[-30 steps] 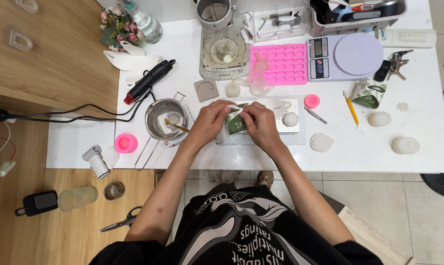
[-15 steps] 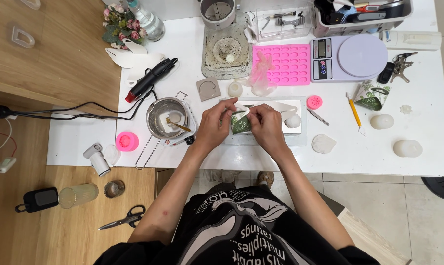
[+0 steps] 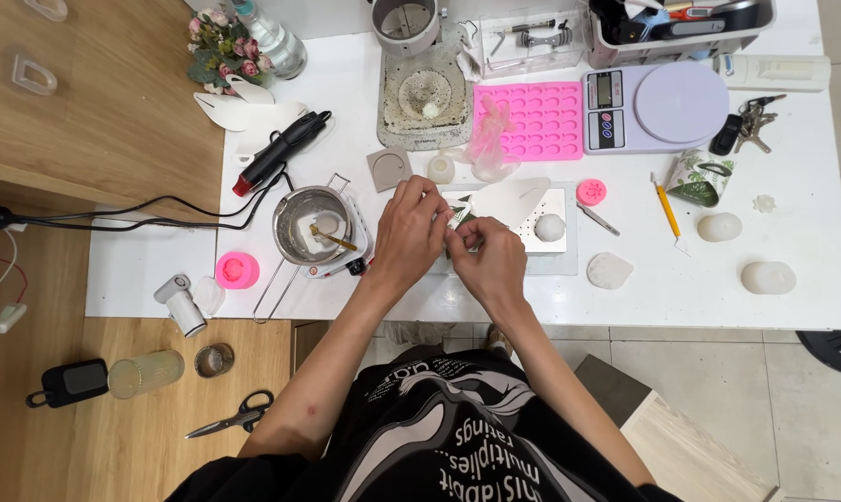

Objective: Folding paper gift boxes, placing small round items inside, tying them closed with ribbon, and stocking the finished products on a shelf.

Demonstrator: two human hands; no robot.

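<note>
1. Small green piece (image 3: 461, 226) sits between both hands, just above the near-left edge of the metal plate (image 3: 555, 249) on the white bench (image 3: 718, 288).
2. Left hand (image 3: 407, 231) pinches the piece from the left with its fingertips pressed together. Right hand (image 3: 487, 262) closes its grip on the piece from below.
3. The step in hand seems to be fine shaping or peeling of the piece. Further handling calls for a light, steady pinch, I judge.
4. Melting pot (image 3: 313, 226) stands just beside the left hand, and a white ball (image 3: 549, 226) rests on the plate.
5. Compared with one second ago, both hands have come slightly nearer to the bench edge and now cover more of the piece.
</note>
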